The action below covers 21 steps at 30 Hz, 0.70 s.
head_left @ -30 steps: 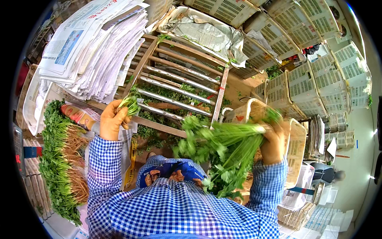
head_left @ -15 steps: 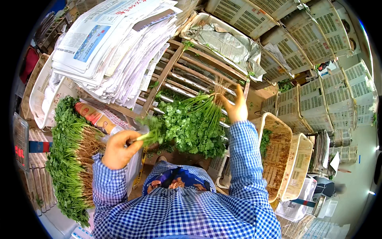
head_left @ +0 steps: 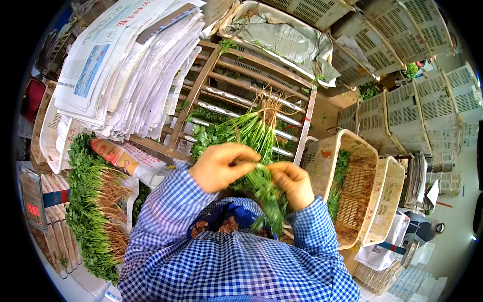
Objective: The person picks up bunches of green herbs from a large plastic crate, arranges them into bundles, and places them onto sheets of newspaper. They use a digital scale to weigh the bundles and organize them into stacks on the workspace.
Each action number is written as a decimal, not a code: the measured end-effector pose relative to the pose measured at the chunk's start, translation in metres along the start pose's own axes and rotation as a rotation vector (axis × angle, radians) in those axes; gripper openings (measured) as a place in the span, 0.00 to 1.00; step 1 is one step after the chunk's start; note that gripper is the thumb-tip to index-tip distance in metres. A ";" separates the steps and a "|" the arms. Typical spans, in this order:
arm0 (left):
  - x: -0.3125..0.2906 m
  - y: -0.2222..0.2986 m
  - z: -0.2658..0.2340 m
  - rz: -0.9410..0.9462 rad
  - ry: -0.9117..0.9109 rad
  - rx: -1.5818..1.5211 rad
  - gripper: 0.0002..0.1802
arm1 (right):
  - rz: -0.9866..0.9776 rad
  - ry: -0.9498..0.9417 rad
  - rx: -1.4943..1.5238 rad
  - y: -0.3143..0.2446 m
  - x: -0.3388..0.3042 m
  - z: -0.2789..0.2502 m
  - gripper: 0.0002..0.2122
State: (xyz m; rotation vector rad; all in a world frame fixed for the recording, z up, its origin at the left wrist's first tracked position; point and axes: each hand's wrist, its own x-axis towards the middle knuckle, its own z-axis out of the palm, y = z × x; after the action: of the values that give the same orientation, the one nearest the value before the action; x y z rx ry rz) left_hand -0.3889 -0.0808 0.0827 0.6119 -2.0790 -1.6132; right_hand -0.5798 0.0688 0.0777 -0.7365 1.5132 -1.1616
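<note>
In front of my body, my left hand (head_left: 224, 165) is closed, its fingertips pinching the upper end of a small cilantro bunch (head_left: 271, 209) whose leaves hang down and are slightly blurred. My right hand (head_left: 295, 185) meets it from the other side, thumb and fingers closed on the same bunch. Just beyond both hands, a larger bunch of cilantro (head_left: 249, 126) lies on a slatted metal rack (head_left: 307, 118). Its tan roots point away from me and its leaves are partly covered by my left hand.
Rows of cilantro (head_left: 88, 211) with roots are stacked at left, beside a scale display (head_left: 33, 196). A tall newspaper stack (head_left: 126, 65) stands at far left. Plastic crates (head_left: 347, 191) sit at right, and more stacked crates (head_left: 402, 116) line the far right. A paper-lined crate (head_left: 282, 38) is behind the rack.
My left hand has carried the small bunch rightward to the middle. My right hand has left the large bunch's roots, come nearer my body and closed on the small one.
</note>
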 end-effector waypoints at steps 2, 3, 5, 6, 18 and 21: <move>0.034 -0.010 0.014 -0.058 -0.044 0.108 0.22 | 0.057 0.135 0.030 0.002 0.015 -0.013 0.09; 0.052 -0.019 0.025 0.057 0.003 0.163 0.27 | 0.031 0.214 0.038 0.003 0.023 -0.015 0.10; 0.087 -0.036 0.037 0.241 0.041 0.298 0.41 | -0.032 0.371 -0.005 0.033 0.048 -0.031 0.10; 0.099 -0.045 0.039 0.179 0.109 0.405 0.42 | -0.017 0.450 -0.026 0.054 0.061 -0.042 0.10; 0.080 -0.114 0.049 -0.277 0.201 0.545 0.60 | -0.002 0.297 -0.254 0.072 0.083 -0.074 0.25; 0.087 -0.111 0.061 -0.220 0.230 0.701 0.54 | 0.060 0.188 -0.482 0.048 0.101 -0.056 0.39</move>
State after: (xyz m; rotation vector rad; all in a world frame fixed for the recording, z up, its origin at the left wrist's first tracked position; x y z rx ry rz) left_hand -0.4863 -0.1087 -0.0334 1.2234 -2.4358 -0.8110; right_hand -0.6544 0.0114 -0.0045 -0.9104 1.9945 -0.8426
